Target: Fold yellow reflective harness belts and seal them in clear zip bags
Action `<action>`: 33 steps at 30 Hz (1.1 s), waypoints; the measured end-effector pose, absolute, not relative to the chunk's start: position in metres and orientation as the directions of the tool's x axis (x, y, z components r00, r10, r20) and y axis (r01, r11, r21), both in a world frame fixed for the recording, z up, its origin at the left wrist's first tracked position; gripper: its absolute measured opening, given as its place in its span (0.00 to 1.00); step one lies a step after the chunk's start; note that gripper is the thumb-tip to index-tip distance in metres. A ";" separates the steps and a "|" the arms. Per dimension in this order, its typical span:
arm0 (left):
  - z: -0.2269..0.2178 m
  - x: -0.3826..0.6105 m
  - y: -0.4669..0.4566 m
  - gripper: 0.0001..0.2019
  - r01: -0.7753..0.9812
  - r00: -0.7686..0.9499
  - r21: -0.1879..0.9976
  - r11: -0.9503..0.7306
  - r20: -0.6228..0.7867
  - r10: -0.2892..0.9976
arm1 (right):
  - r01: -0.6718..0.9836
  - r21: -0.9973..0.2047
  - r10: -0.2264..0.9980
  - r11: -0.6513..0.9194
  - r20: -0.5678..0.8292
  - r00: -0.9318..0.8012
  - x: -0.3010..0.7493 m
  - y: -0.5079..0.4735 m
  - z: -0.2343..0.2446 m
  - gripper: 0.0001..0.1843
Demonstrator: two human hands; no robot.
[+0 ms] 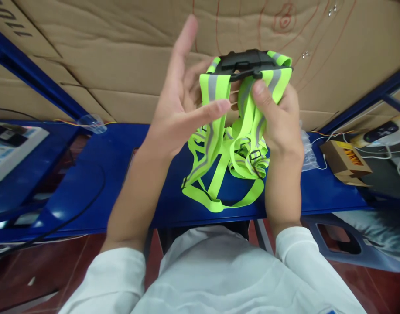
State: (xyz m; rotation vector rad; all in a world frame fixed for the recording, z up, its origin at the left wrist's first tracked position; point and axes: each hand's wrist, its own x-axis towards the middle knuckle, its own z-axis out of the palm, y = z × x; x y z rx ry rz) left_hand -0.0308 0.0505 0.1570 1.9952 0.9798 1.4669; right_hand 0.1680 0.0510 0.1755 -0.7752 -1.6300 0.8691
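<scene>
A neon yellow reflective strap vest (234, 148) with grey stripes hangs bunched above the blue table (121, 174). At its top sits a black plastic buckle (244, 63). My right hand (280, 117) is closed round the gathered straps just under the buckle, thumb pressed on a stripe. To the left of the bundle my left hand (183, 96) has its fingers stretched out and apart, the thumb tip touching one strap. Loose loops of the vest dangle down to the table's front edge.
Flattened cardboard (121, 56) covers the area behind the table. A small open brown box (345, 161), white cables (394, 152) and clear plastic wrap (309, 152) lie at the right. Printed sheets (10, 148) and a black cable (88, 196) are at the left.
</scene>
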 end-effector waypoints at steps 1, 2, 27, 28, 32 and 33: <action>0.158 -0.030 0.051 0.42 0.186 0.191 0.795 -0.578 0.548 0.815 | 0.012 -0.865 0.847 0.502 0.489 -0.211 0.168 0.050 0.176 0.14; 0.158 -0.029 0.052 0.38 0.100 0.223 0.840 -0.533 0.503 0.835 | -0.007 -0.867 0.847 0.498 0.488 -0.212 0.168 0.050 0.175 0.15; 0.152 -0.038 0.064 0.17 -0.073 0.310 0.945 -0.319 0.325 0.893 | 0.052 -0.952 0.918 0.301 0.275 -0.286 0.176 0.066 0.163 0.13; 0.152 -0.037 0.065 0.17 -0.088 0.309 0.957 -0.277 0.291 0.906 | -0.018 -0.963 0.924 0.268 0.262 -0.280 0.173 0.067 0.162 0.13; 0.158 -0.038 0.069 0.19 -0.173 0.344 0.983 -0.062 0.120 0.931 | -0.232 -0.962 0.912 0.143 0.219 -0.346 0.171 0.070 0.161 0.15; 0.159 -0.039 0.070 0.19 -0.204 0.373 0.979 -0.024 0.100 0.922 | -0.235 -0.964 0.901 0.122 0.207 -0.382 0.172 0.070 0.162 0.17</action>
